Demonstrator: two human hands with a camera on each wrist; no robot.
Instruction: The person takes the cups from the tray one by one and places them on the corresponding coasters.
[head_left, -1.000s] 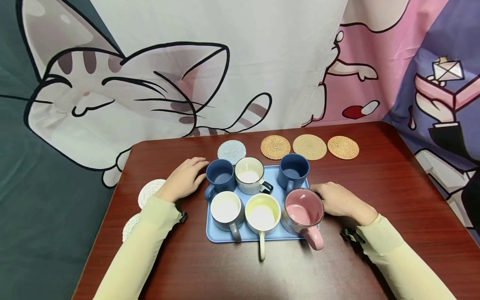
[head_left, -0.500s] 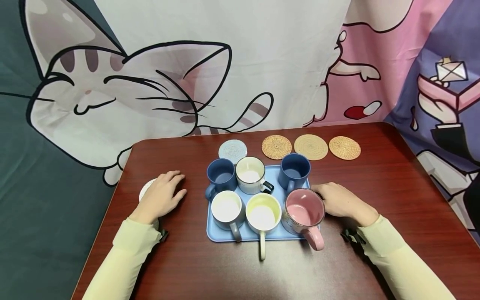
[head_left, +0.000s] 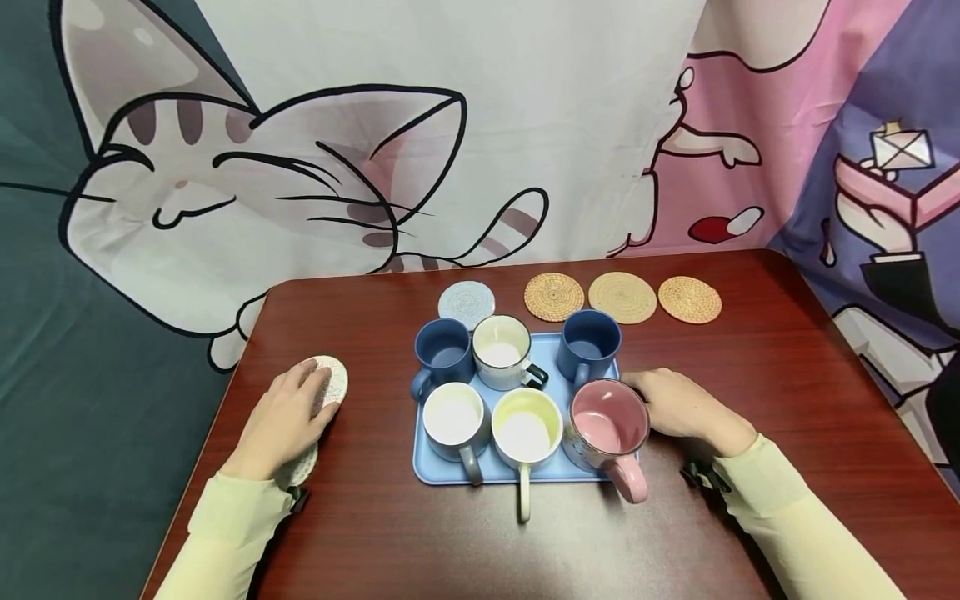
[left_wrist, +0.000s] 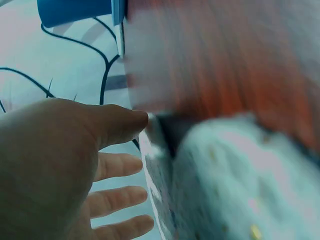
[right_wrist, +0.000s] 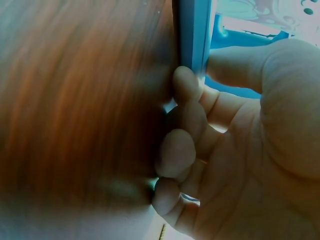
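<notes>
In the head view my left hand (head_left: 281, 417) lies over two white round coasters at the table's left. The upper coaster (head_left: 335, 382) shows past the fingertips, and part of the lower coaster (head_left: 302, 468) shows beside the wrist. The left wrist view shows straight fingers (left_wrist: 120, 197) near a blurred white coaster (left_wrist: 245, 185); exact contact is hard to tell. My right hand (head_left: 678, 404) grips the right edge of a blue tray (head_left: 480, 481), thumb above and curled fingers below in the right wrist view (right_wrist: 195, 30).
On the tray stand several mugs: blue mugs (head_left: 444, 354) (head_left: 589, 343), a cream mug (head_left: 501, 350), a grey mug (head_left: 454, 421), a yellow mug (head_left: 527, 425) and a pink mug (head_left: 607, 421). Behind lie a pale blue coaster (head_left: 467, 302) and woven tan coasters (head_left: 553, 297).
My left hand has moved from the tray's left side leftward and toward me onto the white coasters, which have shifted a little right. My right hand stays at the tray's edge.
</notes>
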